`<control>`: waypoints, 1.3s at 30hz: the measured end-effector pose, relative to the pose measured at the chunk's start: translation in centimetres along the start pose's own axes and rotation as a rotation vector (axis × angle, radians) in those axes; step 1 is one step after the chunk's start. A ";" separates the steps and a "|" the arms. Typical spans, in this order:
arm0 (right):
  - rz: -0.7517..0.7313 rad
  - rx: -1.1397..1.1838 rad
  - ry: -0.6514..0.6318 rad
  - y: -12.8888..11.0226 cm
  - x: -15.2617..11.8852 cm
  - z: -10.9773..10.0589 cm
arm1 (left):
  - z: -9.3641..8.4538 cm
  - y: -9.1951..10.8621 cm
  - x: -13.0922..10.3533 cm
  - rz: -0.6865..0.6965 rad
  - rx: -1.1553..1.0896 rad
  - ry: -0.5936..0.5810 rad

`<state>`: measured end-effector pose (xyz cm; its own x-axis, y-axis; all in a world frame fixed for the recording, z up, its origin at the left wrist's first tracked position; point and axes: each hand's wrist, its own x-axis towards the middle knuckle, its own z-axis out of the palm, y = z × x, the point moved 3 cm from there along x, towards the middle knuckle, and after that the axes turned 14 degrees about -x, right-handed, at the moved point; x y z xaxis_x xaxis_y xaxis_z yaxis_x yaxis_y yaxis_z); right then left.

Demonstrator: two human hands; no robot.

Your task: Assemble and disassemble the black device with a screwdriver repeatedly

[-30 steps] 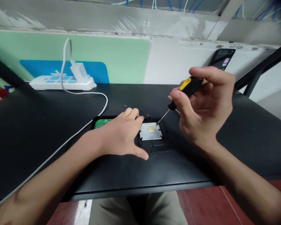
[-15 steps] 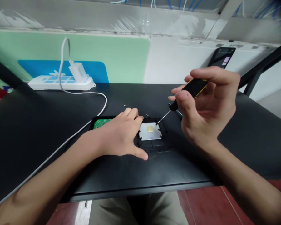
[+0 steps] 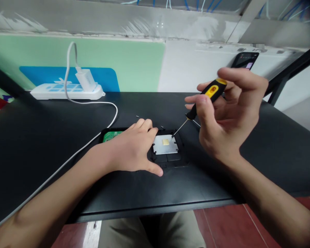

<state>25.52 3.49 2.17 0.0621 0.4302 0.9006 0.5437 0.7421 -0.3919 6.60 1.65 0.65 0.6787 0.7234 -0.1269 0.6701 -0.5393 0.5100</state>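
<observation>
A black plastic casing (image 3: 181, 159) lies flat on the table, with a green circuit board (image 3: 110, 135) in its left part and a silver metal plate (image 3: 167, 148) on its right. A small yellowish square pad (image 3: 165, 142) sits on the plate. My left hand (image 3: 133, 148) grips across the casing's middle, fingers at the far side and thumb toward the near edge, hiding what is beneath. My right hand (image 3: 229, 113) holds a black-and-yellow screwdriver (image 3: 206, 97) at a slant, its tip at the screw (image 3: 173, 136) in the plate's far right corner.
Small loose screws (image 3: 162, 126) lie beyond the casing. A white cable (image 3: 93, 138) runs along the left to a charger (image 3: 86, 79) in a white power strip (image 3: 67, 91). Another thin metal shaft (image 3: 196, 122) shows beside my right hand. A phone (image 3: 244, 60) leans against the back wall.
The screwdriver handle has turned in my right hand, so its yellow inset now faces me. My right fingers have shifted slightly; the tip stays at the same corner. My left hand is still.
</observation>
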 end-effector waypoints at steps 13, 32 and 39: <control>0.021 -0.008 0.030 -0.1 -0.1 0.0 | -0.1 0.2 0.0 -0.004 0.025 -0.005; 0.031 0.059 -0.002 0.1 0.2 -0.2 | -0.1 0.0 -0.1 -0.002 0.004 -0.001; 0.005 0.071 0.120 1.6 0.7 -0.5 | -0.1 0.0 -0.1 0.004 -0.003 0.006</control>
<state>26.82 4.72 2.26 0.1665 0.3727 0.9129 0.4826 0.7765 -0.4051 6.53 1.60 0.72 0.6794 0.7239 -0.1200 0.6665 -0.5405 0.5134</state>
